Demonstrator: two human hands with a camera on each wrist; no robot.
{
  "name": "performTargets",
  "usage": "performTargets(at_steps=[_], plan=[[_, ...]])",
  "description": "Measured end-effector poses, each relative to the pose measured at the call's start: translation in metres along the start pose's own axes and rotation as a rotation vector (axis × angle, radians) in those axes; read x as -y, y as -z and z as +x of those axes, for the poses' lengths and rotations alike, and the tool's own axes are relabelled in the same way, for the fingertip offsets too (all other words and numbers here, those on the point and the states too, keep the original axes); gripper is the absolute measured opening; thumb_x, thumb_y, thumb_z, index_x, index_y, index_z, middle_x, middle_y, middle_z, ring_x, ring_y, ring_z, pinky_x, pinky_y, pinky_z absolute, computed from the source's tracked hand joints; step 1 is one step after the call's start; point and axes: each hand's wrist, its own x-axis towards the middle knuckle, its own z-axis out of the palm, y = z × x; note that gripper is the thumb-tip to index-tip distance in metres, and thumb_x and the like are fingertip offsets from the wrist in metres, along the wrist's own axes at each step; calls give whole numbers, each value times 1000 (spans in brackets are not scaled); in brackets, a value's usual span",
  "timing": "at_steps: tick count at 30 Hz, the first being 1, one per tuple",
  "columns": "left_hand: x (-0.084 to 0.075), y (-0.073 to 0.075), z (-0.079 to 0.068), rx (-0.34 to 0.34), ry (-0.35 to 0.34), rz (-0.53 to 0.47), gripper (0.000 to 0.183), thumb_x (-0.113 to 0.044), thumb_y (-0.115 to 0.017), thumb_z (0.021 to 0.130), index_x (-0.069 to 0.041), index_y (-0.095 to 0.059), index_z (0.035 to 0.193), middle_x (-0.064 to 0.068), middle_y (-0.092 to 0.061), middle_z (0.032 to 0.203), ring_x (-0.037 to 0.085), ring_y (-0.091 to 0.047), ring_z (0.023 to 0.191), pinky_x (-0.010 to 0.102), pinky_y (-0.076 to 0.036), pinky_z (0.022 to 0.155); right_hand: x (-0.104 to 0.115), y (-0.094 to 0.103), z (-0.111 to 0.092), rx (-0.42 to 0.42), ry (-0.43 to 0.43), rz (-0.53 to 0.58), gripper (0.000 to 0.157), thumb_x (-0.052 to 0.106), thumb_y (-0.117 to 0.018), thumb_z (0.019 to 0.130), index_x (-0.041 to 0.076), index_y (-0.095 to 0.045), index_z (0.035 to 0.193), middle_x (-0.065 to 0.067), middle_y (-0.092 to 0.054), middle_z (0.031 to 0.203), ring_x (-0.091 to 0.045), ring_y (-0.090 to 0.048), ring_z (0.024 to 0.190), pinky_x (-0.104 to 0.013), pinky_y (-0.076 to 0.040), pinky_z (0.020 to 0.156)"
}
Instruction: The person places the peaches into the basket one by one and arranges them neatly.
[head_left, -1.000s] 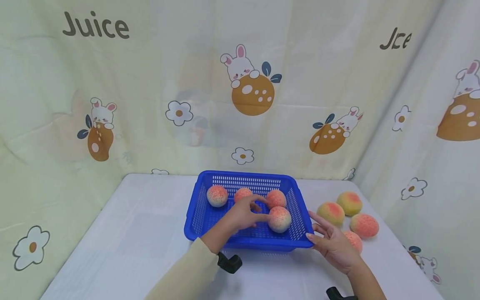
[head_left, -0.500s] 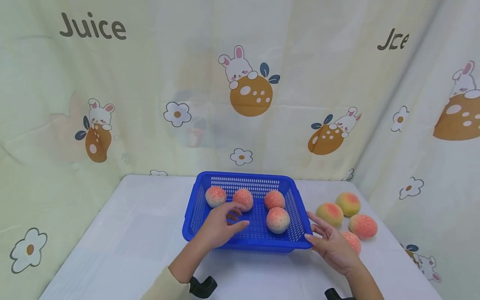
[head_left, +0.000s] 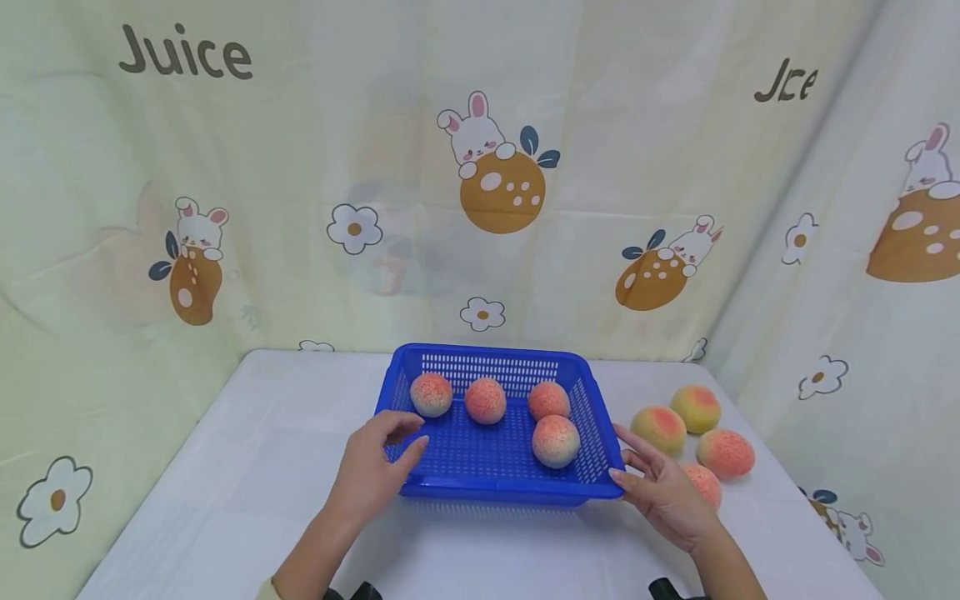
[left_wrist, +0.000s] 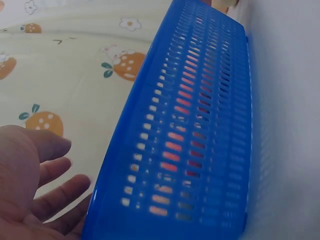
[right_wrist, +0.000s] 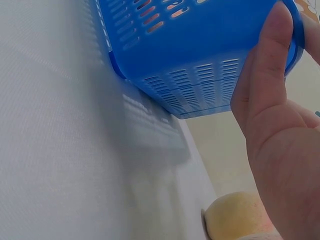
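Note:
A blue plastic basket [head_left: 491, 490] with slotted walls stands on the table, holding several peaches: a pale pink one [head_left: 431, 394] at the back left, a pinker one [head_left: 486, 401] beside it, and two at the right, the nearer one [head_left: 556, 442] paler than the one behind [head_left: 549, 399]. My left hand [head_left: 375, 467] is at the basket's left front corner, thumb and fingers spread apart and holding nothing; in the left wrist view its fingers [left_wrist: 62, 195] overlap the rim. My right hand [head_left: 663, 492] grips the right rim, with the thumb [right_wrist: 275, 55] on the outer wall.
Right of the basket lie several more fruits: two yellow ones with red tops [head_left: 660, 430] [head_left: 696, 408], a pink-red one [head_left: 726, 452], and another [head_left: 703, 486] partly behind my right hand. A printed curtain [head_left: 300, 167] hangs behind the white table [head_left: 262, 467].
My left hand has moved left from among the peaches inside the basket to its left front corner. My right hand has stayed at the right rim, and the peaches lie as before.

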Motion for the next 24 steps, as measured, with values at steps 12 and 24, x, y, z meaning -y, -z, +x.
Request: performTargets(at_steps=[12, 24], plan=[[25, 21, -5, -110, 37, -2, 31, -12, -75, 93, -10, -68, 123, 9, -65, 127, 29, -64, 121, 46, -54, 104, -1, 0, -1, -1, 10, -3, 77, 8, -62, 102, 17, -19, 165, 2, -59, 113, -11, -68, 101, -28, -59, 95], [42, 32, -5, -52, 187, -66, 53, -16, -72, 96, -7, -53, 144, 19, -60, 136, 35, -63, 124, 50, -52, 107, -2, 0, 0, -10, 29, -12, 77, 7, -64, 100, 14, -21, 164, 3, -60, 111, -10, -69, 100, -28, -59, 94]])
